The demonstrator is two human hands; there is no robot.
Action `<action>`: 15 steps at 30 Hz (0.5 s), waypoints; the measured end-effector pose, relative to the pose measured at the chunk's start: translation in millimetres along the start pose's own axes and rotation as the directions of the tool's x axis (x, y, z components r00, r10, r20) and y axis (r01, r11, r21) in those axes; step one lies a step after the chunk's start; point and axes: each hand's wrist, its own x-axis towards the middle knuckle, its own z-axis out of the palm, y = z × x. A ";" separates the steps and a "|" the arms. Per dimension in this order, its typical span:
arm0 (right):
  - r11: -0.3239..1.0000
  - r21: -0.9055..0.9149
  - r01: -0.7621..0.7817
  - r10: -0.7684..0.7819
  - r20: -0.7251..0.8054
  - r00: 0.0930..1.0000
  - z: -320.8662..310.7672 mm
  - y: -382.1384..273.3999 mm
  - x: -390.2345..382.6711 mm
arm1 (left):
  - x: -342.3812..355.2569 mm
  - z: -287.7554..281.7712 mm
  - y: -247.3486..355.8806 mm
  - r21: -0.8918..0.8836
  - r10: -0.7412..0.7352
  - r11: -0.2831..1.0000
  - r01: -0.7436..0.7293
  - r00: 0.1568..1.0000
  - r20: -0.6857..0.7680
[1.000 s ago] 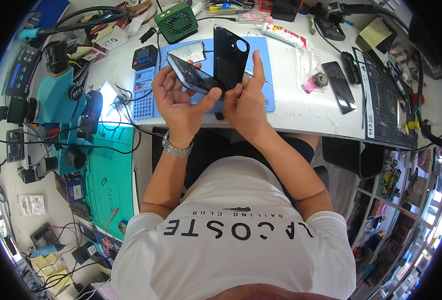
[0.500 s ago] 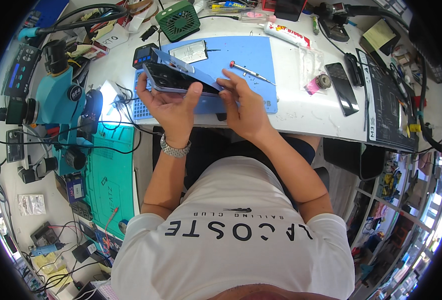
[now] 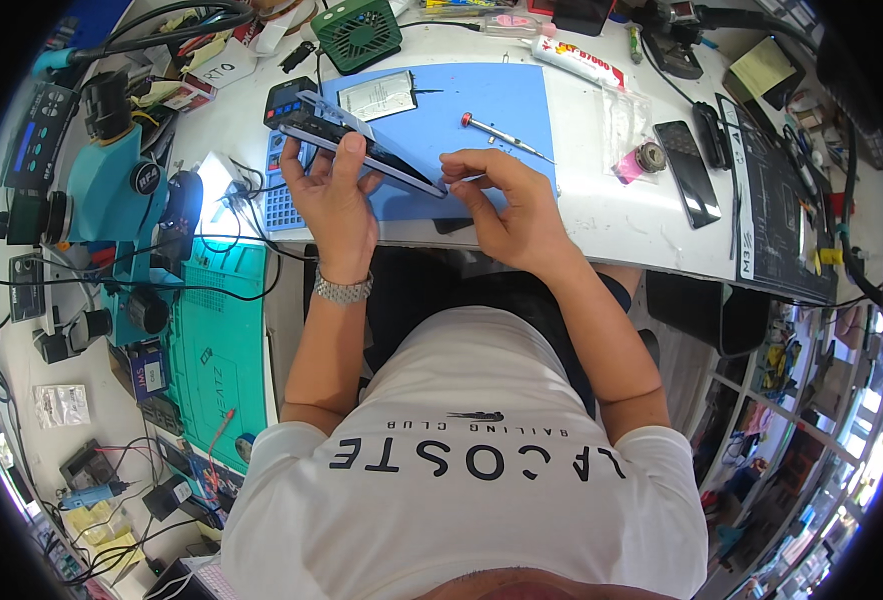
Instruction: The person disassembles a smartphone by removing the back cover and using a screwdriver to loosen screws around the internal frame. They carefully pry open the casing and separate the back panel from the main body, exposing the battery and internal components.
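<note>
A smartphone (image 3: pixel 407 172) is tilted above the blue mat (image 3: pixel 497 95), its two halves parted like a wedge, with a dark gap between them. My left hand (image 3: pixel 337 205) is closed round its left end, thumb on the near edge and fingers beneath. At the phone's right tip, my right hand (image 3: pixel 522 205) has its thumb and fingertips drawn together. Whether they pinch the phone's corner or something tiny cannot be made out. Beyond the phone lies a silver-white battery (image 3: pixel 377 97). A red-capped precision screwdriver (image 3: pixel 507 137) rests on the mat, right of the battery.
A green fan (image 3: pixel 357 38) stands at the back. The blue microscope (image 3: pixel 117 190) and its cables crowd the left. Rightward lie a white glue tube (image 3: pixel 579 62), a clear bag (image 3: pixel 627 125), another dark phone (image 3: pixel 687 172) and a black mat (image 3: pixel 777 205).
The phone has tipped, its right end now lower and closer to me. My left thumb has shifted along its edge. My right hand has moved slightly right, and its fingers have curled in.
</note>
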 end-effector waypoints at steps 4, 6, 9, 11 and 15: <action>1.000 -0.001 0.022 -0.022 0.130 0.991 -6.1 -3.4 1.9 | 2.6 -0.6 2.9 0.033 -0.056 0.998 0.055 0.998 0.031; 0.999 0.028 -0.028 0.023 0.187 0.982 -8.6 -5.8 3.8 | 4.6 1.4 2.2 0.038 -0.087 0.996 0.086 0.996 0.026; 1.000 0.005 0.022 -0.022 0.221 0.975 -7.4 -12.8 5.4 | 0.6 4.4 6.6 0.029 -0.114 0.993 0.114 0.993 -0.004; 0.999 -0.007 0.043 -0.041 0.180 0.983 -5.7 -8.8 4.4 | -0.5 7.1 6.4 0.037 -0.129 0.991 0.129 0.992 0.000; 0.996 -0.072 0.057 -0.042 0.200 0.979 -3.5 -7.1 7.5 | 2.4 7.2 3.8 0.059 -0.134 0.990 0.132 0.991 0.027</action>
